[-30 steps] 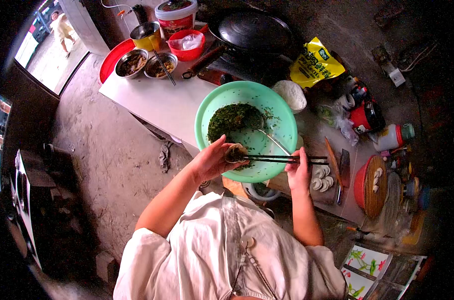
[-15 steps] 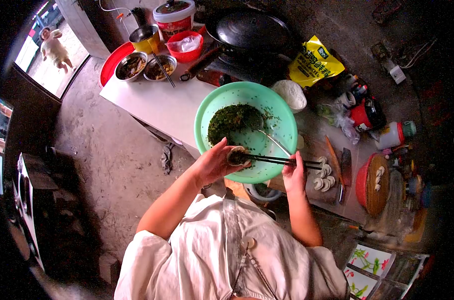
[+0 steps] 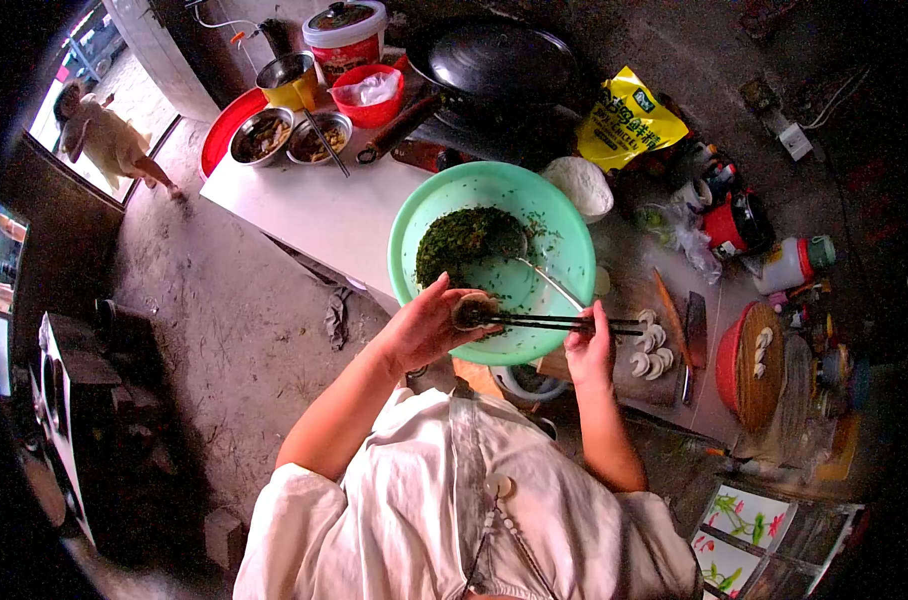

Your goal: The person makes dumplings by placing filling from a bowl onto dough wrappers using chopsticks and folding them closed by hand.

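My left hand (image 3: pixel 423 322) cups a dumpling wrapper (image 3: pixel 473 311) with dark green filling on it. In my right hand (image 3: pixel 590 345) is a pair of black chopsticks (image 3: pixel 544 321), their tips touching the filling in the wrapper. Both hands are over the near rim of a light green basin (image 3: pixel 574 235). Chopped green filling (image 3: pixel 459 235) lies heaped in the basin's left part, with a metal spoon (image 3: pixel 552 281) resting in it. To the right of my right hand, several folded dumplings (image 3: pixel 653 352) sit on a board.
A rolling pin (image 3: pixel 668 305) and a knife (image 3: pixel 694 340) lie beside the dumplings. Farther right stands a red basin with a round wooden lid (image 3: pixel 759 370). Beyond the basin are a bowl of flour (image 3: pixel 580 188), a lidded wok (image 3: pixel 494 65) and a yellow bag (image 3: pixel 629 120).
A person at the doorway on the left has come inside onto the floor. My hands stay almost in place, with the chopsticks still at the wrapper.
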Available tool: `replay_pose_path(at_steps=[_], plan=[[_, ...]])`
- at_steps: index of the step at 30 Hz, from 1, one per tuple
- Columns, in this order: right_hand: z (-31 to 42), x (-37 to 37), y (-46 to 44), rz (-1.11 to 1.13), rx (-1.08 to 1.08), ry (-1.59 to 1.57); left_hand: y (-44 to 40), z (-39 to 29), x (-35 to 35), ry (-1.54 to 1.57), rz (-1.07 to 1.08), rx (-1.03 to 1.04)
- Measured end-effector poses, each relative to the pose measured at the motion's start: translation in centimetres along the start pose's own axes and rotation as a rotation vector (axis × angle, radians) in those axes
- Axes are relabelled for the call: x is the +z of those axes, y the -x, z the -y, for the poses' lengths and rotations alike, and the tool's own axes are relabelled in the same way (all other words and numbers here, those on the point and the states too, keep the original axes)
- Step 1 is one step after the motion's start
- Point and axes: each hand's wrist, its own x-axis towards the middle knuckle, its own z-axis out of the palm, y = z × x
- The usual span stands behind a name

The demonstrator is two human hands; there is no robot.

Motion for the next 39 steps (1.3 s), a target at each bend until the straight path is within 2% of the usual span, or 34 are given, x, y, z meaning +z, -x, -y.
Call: replay_pose_path(at_steps=[4, 9, 12, 15, 17, 18, 19, 21, 23, 24, 29, 31, 33, 35, 37, 39], plan=[[-0.6, -0.1, 0.1, 0.031, -0.045, 0.171, 0.2, 0.2, 0.3, -0.014, 0.012, 0.013], [-0.2, -0.1, 0.1, 0.024, -0.025, 0.156, 0.5, 0.4, -0.3, 0.006, 0.02, 0.019], [-0.2, -0.3, -0.1, 0.026, -0.003, 0.038, 0.7, 0.4, -0.5, 0.051, 0.033, 0.024], [-0.1, 0.2, -0.1, -0.045, -0.045, -0.006, 0.8, 0.5, -1.2, 0.092, 0.019, 0.076], [0.2, 0.9, 0.4, 0.016, -0.221, -0.01, 1.2, 0.2, -2.0, 0.076, 0.007, 0.213], [-0.2, 1.2, 0.6, 0.035, -0.343, 0.171, 1.2, -0.1, -2.7, 0.076, -0.006, 0.249], [-0.1, 2.0, 1.5, 0.083, -0.465, 0.646, 1.4, -0.2, -3.3, 0.076, -0.003, 0.248], [-2.2, -0.3, -1.8, 0.537, -1.047, 1.267, 1.7, -0.3, -3.9, 0.13, -0.013, 0.278], [-3.3, -0.1, -1.6, 0.811, -0.523, 1.214, 2.4, -0.5, -2.9, 0.128, -0.037, 0.262], [-3.7, -0.5, -1.7, 0.902, -0.909, 1.679, 2.6, -0.5, -2.7, 0.143, -0.02, 0.239], [-3.2, -1.3, -0.4, 0.977, -0.829, 1.877, 3.4, -0.3, -1.5, 0.163, -0.013, 0.185], [-1.6, -0.7, 1.2, 1.041, -0.983, 2.049, 3.8, -0.2, -0.7, 0.131, 0.015, 0.174], [-0.3, 0.4, 2.3, 1.057, -1.058, 2.08, 4.1, -0.2, 0.4, 0.099, 0.045, 0.163], [-0.1, 2.2, 2.6, 0.993, -0.929, 1.801, 4.2, 0.0, 1.5, 0.089, 0.059, 0.147], [0.6, 5.8, 5.7, 0.898, -1.026, 1.45, 3.8, 0.4, 1.8, 0.079, 0.061, 0.134], [0.6, 7.6, 7.3, 0.854, -1.229, 1.323, 3.8, 0.7, 2.8, 0.029, 0.059, 0.101]])
